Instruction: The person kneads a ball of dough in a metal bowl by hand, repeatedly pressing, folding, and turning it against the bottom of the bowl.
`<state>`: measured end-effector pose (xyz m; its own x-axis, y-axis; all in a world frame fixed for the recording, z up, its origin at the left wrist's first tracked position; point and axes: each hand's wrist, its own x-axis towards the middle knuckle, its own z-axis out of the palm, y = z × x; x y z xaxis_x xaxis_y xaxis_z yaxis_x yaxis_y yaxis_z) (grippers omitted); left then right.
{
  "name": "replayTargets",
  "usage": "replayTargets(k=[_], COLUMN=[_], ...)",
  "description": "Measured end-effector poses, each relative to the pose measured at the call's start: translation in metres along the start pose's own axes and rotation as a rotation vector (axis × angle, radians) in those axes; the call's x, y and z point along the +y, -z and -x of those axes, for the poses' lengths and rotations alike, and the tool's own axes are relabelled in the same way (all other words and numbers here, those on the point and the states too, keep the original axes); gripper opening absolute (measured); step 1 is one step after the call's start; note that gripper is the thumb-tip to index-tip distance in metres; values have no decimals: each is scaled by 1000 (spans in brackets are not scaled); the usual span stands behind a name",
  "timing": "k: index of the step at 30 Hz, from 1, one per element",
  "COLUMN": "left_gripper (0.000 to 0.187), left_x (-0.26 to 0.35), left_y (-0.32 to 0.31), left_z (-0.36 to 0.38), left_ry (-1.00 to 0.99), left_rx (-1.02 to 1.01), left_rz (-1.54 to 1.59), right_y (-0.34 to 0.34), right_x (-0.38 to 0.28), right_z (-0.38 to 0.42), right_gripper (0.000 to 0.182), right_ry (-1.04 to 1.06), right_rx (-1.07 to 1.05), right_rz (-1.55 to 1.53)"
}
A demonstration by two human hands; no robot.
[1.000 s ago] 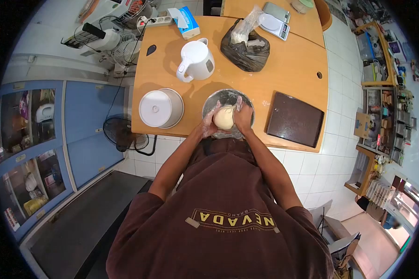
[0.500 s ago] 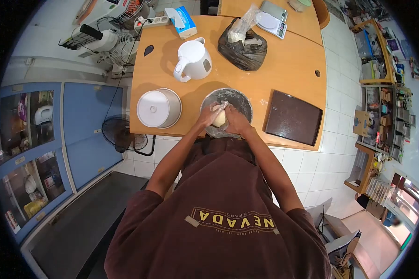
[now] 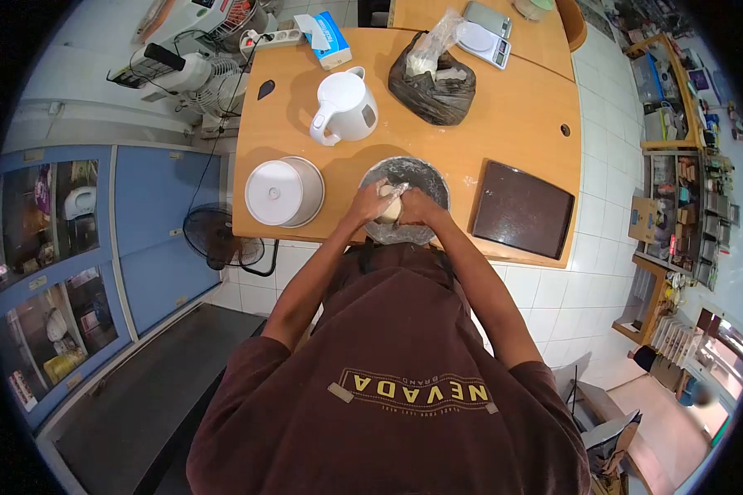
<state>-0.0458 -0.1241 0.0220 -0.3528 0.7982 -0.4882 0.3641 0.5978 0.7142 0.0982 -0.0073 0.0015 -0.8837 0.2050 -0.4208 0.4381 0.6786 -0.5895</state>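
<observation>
A pale lump of dough point(image 3: 390, 212) is held over a grey metal bowl point(image 3: 425, 172) at the table's front edge. My left hand point(image 3: 368, 201) wraps round the dough's left side, its fingertips whitened with flour or dough. On the other side, my right hand point(image 3: 420, 207) is closed against the dough, fingers curled and partly hidden. Whitish smears coat the bowl's inner wall. Whatever lies in the bowl beneath my hands is hidden.
Left of the bowl stands a white lidded container point(image 3: 284, 192), with a white kettle point(image 3: 344, 106) behind it. A dark baking tray point(image 3: 523, 209) lies to the right. Farther back are a black plastic bag point(image 3: 432, 92), a kitchen scale point(image 3: 484, 43) and a tissue box point(image 3: 331, 41).
My right hand has curled in more tightly, and less of the dough shows between my hands. The whole view has shifted slightly; the things on the table stay put.
</observation>
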Motion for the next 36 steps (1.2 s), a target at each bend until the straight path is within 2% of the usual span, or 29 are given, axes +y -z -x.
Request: replayTargets(k=[2, 5, 8, 11, 14, 17, 20, 23, 26, 29, 32, 35, 36], left_gripper=[83, 60, 63, 63, 65, 66, 64, 61, 59, 53, 40, 43, 43], left_x=[3, -13, -11, 2, -33, -31, -9, -13, -22, -16, -12, -41, -47], left_y=[3, -15, -6, -3, -29, -34, -25, -29, -28, -27, -27, -48, -51], left_z=[0, -6, -6, 7, -6, -2, 2, 0, -10, -6, -10, -21, -20], left_ry=[-32, -42, -24, 53, 80, 68, 260, 105, 75, -49, -10, -230, -293], left_rx=[-16, 154, 3, 72, 168, 173, 141, 164, 10, -1, -42, 105, 138], left_rz=[-16, -2, 94, 90, 223, 476, 480, 387, 389, 333, 264, 399, 421], right_y=[8, 21, 3, 4, 12, -3, 1, -6, -18, 5, 8, -30, -30], right_x=[-3, -16, -2, -7, -18, -8, -9, -6, 18, 22, 15, 47, 45], right_z=[0, 9, 3, 11, 17, 12, 20, 23, 17, 15, 22, 12, 14], right_gripper=[52, 48, 43, 39, 36, 32, 35, 61, 84, 97, 99, 93, 88], right_ry=[-15, -82, -38, -36, -119, -171, -169, -169, 182, 101, -5, -82, -143], right_rx=[-64, -34, 51, 70, 27, 43, 101, 171, 362, -105, -34, 106, 134], right_rz=[64, 56, 23, 61, 35, -8, -16, -19, -121, -381, -549, -545, -438])
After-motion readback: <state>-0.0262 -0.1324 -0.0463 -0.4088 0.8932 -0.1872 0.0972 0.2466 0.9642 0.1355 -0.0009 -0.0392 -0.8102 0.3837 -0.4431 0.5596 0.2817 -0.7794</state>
